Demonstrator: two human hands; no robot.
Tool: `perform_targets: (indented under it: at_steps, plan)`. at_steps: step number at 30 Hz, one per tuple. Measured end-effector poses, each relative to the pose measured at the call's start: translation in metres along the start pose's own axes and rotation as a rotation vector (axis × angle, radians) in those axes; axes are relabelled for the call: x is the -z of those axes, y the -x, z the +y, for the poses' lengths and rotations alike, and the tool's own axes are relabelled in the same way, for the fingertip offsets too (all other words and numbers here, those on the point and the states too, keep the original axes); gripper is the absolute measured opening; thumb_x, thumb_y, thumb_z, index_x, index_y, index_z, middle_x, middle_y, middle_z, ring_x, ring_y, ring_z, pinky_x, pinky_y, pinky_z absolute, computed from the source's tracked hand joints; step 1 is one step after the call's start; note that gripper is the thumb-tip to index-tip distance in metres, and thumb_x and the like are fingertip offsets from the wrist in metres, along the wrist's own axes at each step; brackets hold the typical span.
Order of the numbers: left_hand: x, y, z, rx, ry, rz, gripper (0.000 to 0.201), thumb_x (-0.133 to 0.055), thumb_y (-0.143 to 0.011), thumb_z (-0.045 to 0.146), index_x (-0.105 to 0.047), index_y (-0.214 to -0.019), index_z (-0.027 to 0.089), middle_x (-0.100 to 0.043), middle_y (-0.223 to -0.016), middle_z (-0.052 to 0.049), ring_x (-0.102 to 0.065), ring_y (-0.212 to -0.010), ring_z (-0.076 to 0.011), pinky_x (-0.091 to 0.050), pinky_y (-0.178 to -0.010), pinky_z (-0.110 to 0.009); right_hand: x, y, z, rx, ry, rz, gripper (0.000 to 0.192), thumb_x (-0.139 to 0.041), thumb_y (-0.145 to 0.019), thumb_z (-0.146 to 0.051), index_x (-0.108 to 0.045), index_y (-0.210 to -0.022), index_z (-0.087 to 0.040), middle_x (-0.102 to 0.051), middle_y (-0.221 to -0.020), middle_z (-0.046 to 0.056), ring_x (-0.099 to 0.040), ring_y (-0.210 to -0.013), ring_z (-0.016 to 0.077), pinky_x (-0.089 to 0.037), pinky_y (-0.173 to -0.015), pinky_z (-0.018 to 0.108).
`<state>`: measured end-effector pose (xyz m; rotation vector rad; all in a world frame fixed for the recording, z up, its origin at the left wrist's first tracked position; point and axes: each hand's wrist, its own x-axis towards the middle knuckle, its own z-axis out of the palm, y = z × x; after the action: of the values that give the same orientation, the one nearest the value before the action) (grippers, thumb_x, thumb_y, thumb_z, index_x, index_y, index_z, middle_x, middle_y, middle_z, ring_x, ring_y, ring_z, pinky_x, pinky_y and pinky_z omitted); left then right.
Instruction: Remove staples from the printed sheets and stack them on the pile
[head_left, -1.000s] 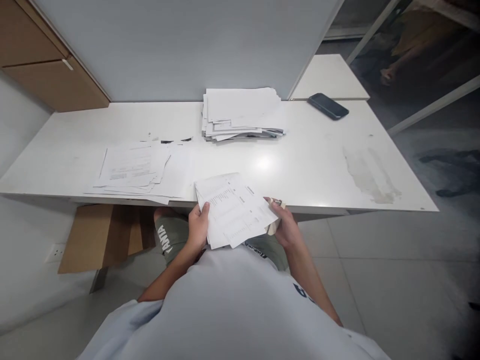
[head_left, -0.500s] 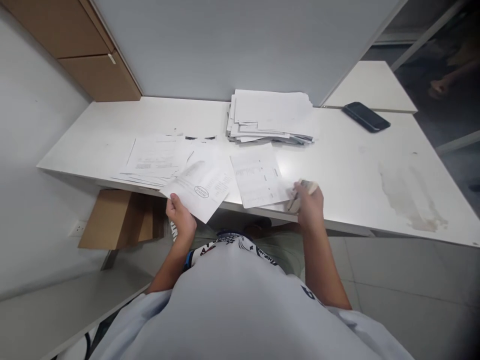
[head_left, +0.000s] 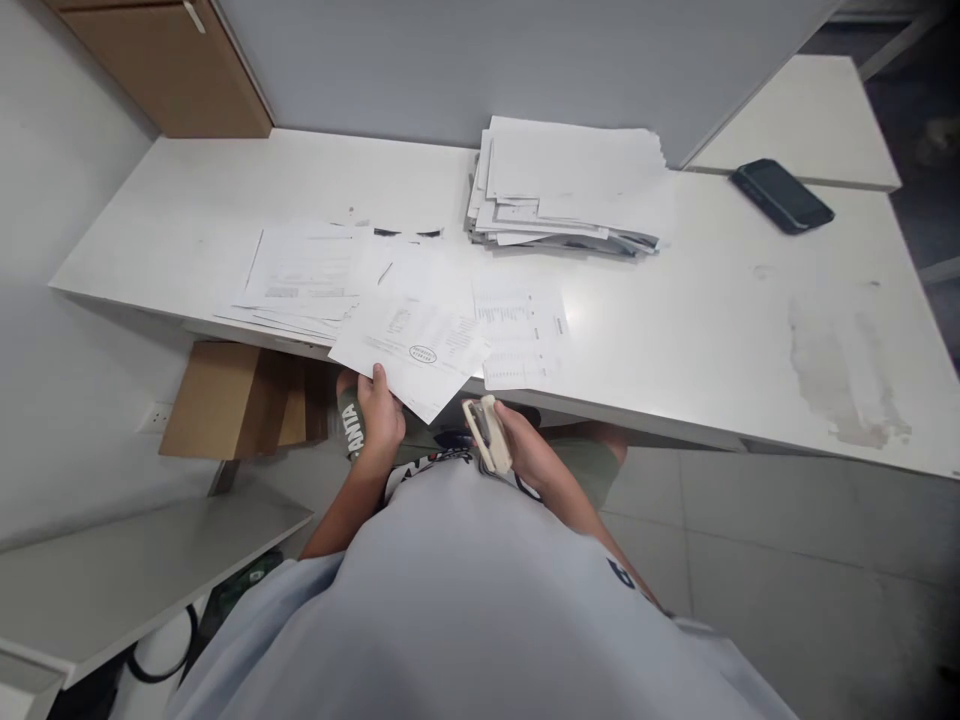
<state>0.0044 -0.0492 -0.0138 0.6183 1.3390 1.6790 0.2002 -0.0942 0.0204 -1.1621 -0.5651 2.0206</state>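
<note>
Cream stapler (head_left: 497, 440) held in my right hand (head_left: 523, 441), the printed sheet (head_left: 521, 335) now released, only the stamped page (head_left: 411, 346) remains pinched in my left hand (head_left: 383, 416).

Passage between loose sheet (head_left: 523, 335) and phone (head_left: 782, 196); paper stack (head_left: 574, 175) blocks beyond sheet.

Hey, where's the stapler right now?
In the head view, the cream stapler is in the right hand, on the body side of the desk, right of the sheet in the left hand.

Head-worn view, facing forward and down, above desk (head_left: 675, 320)
</note>
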Motion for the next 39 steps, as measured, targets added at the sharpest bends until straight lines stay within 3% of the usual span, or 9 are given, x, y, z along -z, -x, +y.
perform_targets:
  at_steps: [3,6,13,16,21,25,31,35,39]
  plan:
    - [0.002,0.001,-0.002,-0.002,-0.024,-0.047,0.061,-0.068,-0.084,0.053,-0.05,-0.135,0.025,-0.057,-0.14,-0.011,-0.056,-0.127,-0.0246,-0.05,-0.105,-0.036,-0.003,-0.015,0.003,-0.035,-0.059,-0.072,0.038,-0.074,-0.072,-0.052,-0.073,-0.094,-0.02,-0.072,-0.088,0.005,-0.063,-0.068,0.0183,-0.052,-0.061,0.029]
    - [0.007,0.001,-0.002,0.06,-0.056,-0.077,0.062,-0.071,-0.08,0.048,-0.049,-0.134,0.027,-0.054,-0.142,-0.011,-0.054,-0.13,-0.0257,-0.052,-0.102,-0.038,-0.005,-0.018,0.001,-0.008,-0.012,-0.124,0.035,-0.078,-0.071,-0.047,-0.074,-0.093,-0.021,-0.073,-0.089,0.005,-0.061,-0.068,0.0167,-0.05,-0.06,0.027]
    - [0.017,0.001,0.011,0.233,-0.145,-0.173,0.058,-0.062,-0.073,0.022,-0.049,-0.129,0.027,-0.059,-0.134,-0.008,-0.062,-0.116,-0.025,-0.058,-0.089,-0.04,-0.002,-0.016,-0.003,0.045,0.126,-0.107,0.044,-0.084,-0.065,-0.046,-0.076,-0.099,-0.021,-0.074,-0.087,0.004,-0.06,-0.069,0.0166,-0.045,-0.063,0.028]
    - [0.015,0.004,0.012,0.244,-0.153,-0.197,0.059,-0.068,-0.069,0.024,-0.05,-0.126,0.026,-0.062,-0.13,-0.009,-0.062,-0.116,-0.0263,-0.059,-0.086,-0.039,-0.001,-0.018,0.0,0.092,0.123,-0.059,0.044,-0.087,-0.06,-0.044,-0.076,-0.098,-0.023,-0.073,-0.087,0.002,-0.06,-0.071,0.0162,-0.044,-0.065,0.028]
    - [0.004,0.019,-0.002,0.269,-0.135,-0.329,0.062,-0.082,-0.065,0.035,-0.054,-0.12,0.022,-0.061,-0.132,-0.011,-0.057,-0.124,-0.0289,-0.051,-0.101,-0.043,0.0,-0.019,0.006,0.125,0.145,-0.036,0.04,-0.085,-0.063,-0.046,-0.074,-0.092,-0.021,-0.071,-0.082,0.002,-0.058,-0.07,0.0165,-0.044,-0.065,0.028]
    - [-0.003,0.026,-0.014,0.22,-0.175,-0.368,0.062,-0.084,-0.065,0.035,-0.053,-0.117,0.02,-0.062,-0.13,-0.012,-0.057,-0.123,-0.028,-0.045,-0.107,-0.042,0.014,-0.014,0.01,0.13,0.14,0.013,0.042,-0.083,-0.065,-0.05,-0.075,-0.095,-0.022,-0.072,-0.085,0.004,-0.062,-0.073,0.019,-0.046,-0.066,0.03]
    - [-0.008,0.029,-0.017,0.116,-0.287,-0.39,0.068,-0.086,-0.061,0.038,-0.051,-0.115,0.018,-0.063,-0.128,-0.014,-0.058,-0.123,-0.0296,-0.047,-0.104,-0.043,0.035,0.007,0.006,0.217,0.132,0.112,0.056,-0.083,-0.065,-0.048,-0.071,-0.114,-0.024,-0.074,-0.107,0.006,-0.066,-0.099,0.0262,-0.051,-0.079,0.034]
    - [-0.014,0.04,-0.009,0.05,-0.395,-0.389,0.054,-0.081,-0.067,0.037,-0.055,-0.109,0.018,-0.069,-0.114,-0.012,-0.059,-0.121,-0.0298,-0.05,-0.103,-0.043,0.035,0.013,-0.003,0.294,0.22,0.122,0.05,-0.082,-0.066,-0.05,-0.071,-0.108,-0.023,-0.073,-0.111,0.007,-0.065,-0.105,0.028,-0.051,-0.088,0.039]
    - [-0.026,0.051,0.0,0.018,-0.486,-0.486,0.04,-0.077,-0.071,0.038,-0.062,-0.101,0.017,-0.073,-0.105,-0.01,-0.065,-0.111,-0.0291,-0.053,-0.097,-0.043,0.031,0.01,-0.004,0.395,0.2,0.139,0.051,-0.085,-0.062,-0.052,-0.071,-0.101,-0.022,-0.073,-0.113,0.009,-0.062,-0.114,0.0304,-0.048,-0.098,0.044]
